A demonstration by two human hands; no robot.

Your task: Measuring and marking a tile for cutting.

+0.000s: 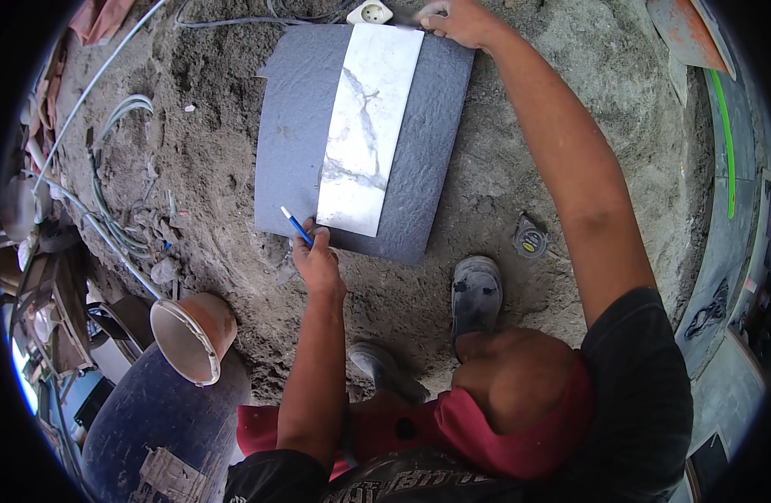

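A white veined tile (359, 126) lies lengthwise on a grey textured slab (437, 159) on rough sandy ground. My left hand (316, 264) is at the tile's lower left corner, closed round a blue pen (297, 223) whose white end points up and left. My right hand (452, 23) reaches to the far right corner of the slab, beyond the tile's top end, its fingers pinched on something small that I cannot make out. A white power socket block (370, 12) with cord sits just beyond the tile's top.
A round tape measure (529, 239) lies right of my shoes (476, 298). At lower left are a bucket (192, 339) and a large dark blue container (150, 419). Hoses (109, 201) and rubble are on the left. A bright green strip (721, 147) lies along the right edge.
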